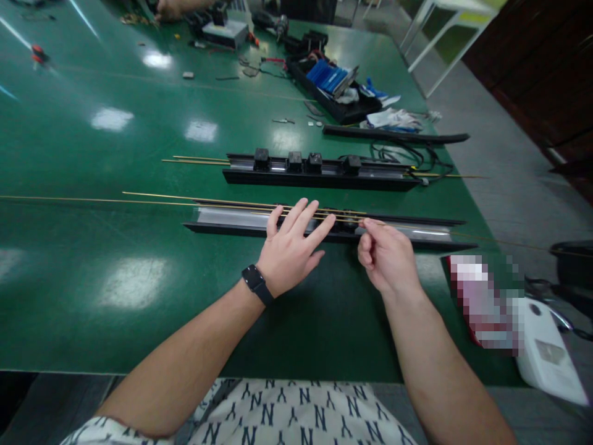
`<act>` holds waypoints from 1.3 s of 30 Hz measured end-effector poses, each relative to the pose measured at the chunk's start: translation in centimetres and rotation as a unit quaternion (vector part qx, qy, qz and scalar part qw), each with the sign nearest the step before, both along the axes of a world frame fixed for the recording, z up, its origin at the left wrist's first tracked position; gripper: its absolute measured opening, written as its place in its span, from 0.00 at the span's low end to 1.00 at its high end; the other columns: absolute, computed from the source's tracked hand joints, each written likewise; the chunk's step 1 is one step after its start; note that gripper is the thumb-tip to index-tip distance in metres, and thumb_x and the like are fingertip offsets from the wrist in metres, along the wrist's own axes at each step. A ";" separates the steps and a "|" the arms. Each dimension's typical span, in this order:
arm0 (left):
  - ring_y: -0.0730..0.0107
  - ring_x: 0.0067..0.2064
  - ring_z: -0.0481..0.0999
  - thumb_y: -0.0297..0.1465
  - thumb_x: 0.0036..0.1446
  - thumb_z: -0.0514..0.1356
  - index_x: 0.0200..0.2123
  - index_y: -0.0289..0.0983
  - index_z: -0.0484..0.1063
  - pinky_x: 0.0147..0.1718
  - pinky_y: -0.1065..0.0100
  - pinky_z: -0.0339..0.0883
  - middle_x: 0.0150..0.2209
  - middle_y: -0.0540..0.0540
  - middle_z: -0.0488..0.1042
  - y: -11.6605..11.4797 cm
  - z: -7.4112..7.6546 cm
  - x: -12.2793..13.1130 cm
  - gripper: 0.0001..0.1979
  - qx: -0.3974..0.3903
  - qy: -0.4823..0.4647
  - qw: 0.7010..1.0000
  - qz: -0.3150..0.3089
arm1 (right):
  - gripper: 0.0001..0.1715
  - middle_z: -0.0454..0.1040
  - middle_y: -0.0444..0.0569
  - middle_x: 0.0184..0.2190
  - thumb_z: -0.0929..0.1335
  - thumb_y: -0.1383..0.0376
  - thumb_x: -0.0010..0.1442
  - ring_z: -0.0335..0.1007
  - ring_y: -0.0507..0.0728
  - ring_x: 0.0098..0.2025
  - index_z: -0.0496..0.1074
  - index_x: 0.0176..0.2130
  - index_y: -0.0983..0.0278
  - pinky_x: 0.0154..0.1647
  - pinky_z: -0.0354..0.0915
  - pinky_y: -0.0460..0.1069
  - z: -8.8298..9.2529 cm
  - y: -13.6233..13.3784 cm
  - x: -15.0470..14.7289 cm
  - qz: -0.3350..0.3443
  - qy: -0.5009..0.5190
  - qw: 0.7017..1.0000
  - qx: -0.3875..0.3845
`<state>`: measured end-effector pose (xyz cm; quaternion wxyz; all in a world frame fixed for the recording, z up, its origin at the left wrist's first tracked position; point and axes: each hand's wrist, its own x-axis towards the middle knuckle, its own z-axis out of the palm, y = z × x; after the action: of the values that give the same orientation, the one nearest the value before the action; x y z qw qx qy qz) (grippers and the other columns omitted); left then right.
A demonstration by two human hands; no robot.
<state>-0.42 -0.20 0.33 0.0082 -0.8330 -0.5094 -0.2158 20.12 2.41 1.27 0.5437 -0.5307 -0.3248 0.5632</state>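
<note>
My left hand (291, 252), with a dark watch (254, 279) on its wrist, lies palm down over the near black channel (222, 229). Its fingers are spread across several thin brass-coloured rods (157, 196) that run lengthwise along the channel. To its right, my right hand (388, 252) pinches a thin rod between thumb and forefinger, above the channel's right half. The rods stick out far past the channel's left end, and one thin line continues to the right. Dark blocks inside the channel are partly hidden by my left hand and the rods.
Beyond lies a second black channel (319, 180) with dark blocks (295, 161) and rods. Farther back are a dark strip (393, 134), a black tray (345, 112) and a power drill (273, 23). Another person's hand (169, 8) is at the top. A white device (549, 352) sits right.
</note>
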 end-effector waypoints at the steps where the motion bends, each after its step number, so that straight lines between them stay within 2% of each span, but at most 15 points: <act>1: 0.47 0.76 0.56 0.40 0.63 0.66 0.72 0.46 0.62 0.72 0.40 0.41 0.75 0.37 0.60 0.0 0.0 0.0 0.35 0.000 0.001 1.000 0.000 | 0.16 0.67 0.38 0.14 0.79 0.59 0.54 0.54 0.47 0.10 0.76 0.36 0.66 0.07 0.45 0.41 0.0 0.0 0.0 0.000 -0.001 1.000 -0.003; 7: 0.47 0.76 0.56 0.40 0.64 0.66 0.71 0.46 0.63 0.72 0.40 0.40 0.75 0.37 0.60 0.0 0.0 0.0 0.35 0.001 0.002 1.000 0.002 | 0.21 0.69 0.38 0.16 0.81 0.55 0.51 0.55 0.46 0.11 0.75 0.36 0.65 0.07 0.46 0.40 -0.1 -0.1 -0.1 -0.011 -0.007 1.000 -0.016; 12: 0.47 0.76 0.55 0.40 0.64 0.66 0.72 0.46 0.62 0.72 0.40 0.40 0.75 0.37 0.59 0.0 -0.1 0.0 0.36 0.000 0.003 1.000 0.001 | 0.24 0.70 0.38 0.16 0.83 0.57 0.46 0.55 0.46 0.11 0.78 0.38 0.67 0.07 0.46 0.40 -0.2 0.0 -0.1 -0.022 0.002 1.000 -0.022; 26: 0.47 0.76 0.56 0.40 0.63 0.66 0.72 0.46 0.62 0.72 0.39 0.41 0.75 0.37 0.59 0.0 -0.1 -0.1 0.36 0.001 0.002 1.000 -0.001 | 0.19 0.68 0.39 0.14 0.81 0.60 0.49 0.54 0.46 0.11 0.77 0.37 0.67 0.07 0.46 0.41 0.1 0.1 0.2 -0.014 0.023 0.999 -0.023; 39: 0.47 0.77 0.55 0.40 0.63 0.66 0.72 0.46 0.62 0.72 0.39 0.40 0.75 0.36 0.59 0.0 -0.1 0.0 0.35 -0.001 -0.002 1.000 -0.002 | 0.20 0.67 0.38 0.14 0.81 0.58 0.50 0.54 0.46 0.11 0.76 0.36 0.67 0.07 0.45 0.41 0.2 0.0 0.1 -0.005 0.000 1.000 -0.021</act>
<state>-0.43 -0.20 0.23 0.0059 -0.8336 -0.5078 -0.2171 20.18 2.40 1.46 0.5352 -0.5432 -0.3108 0.5673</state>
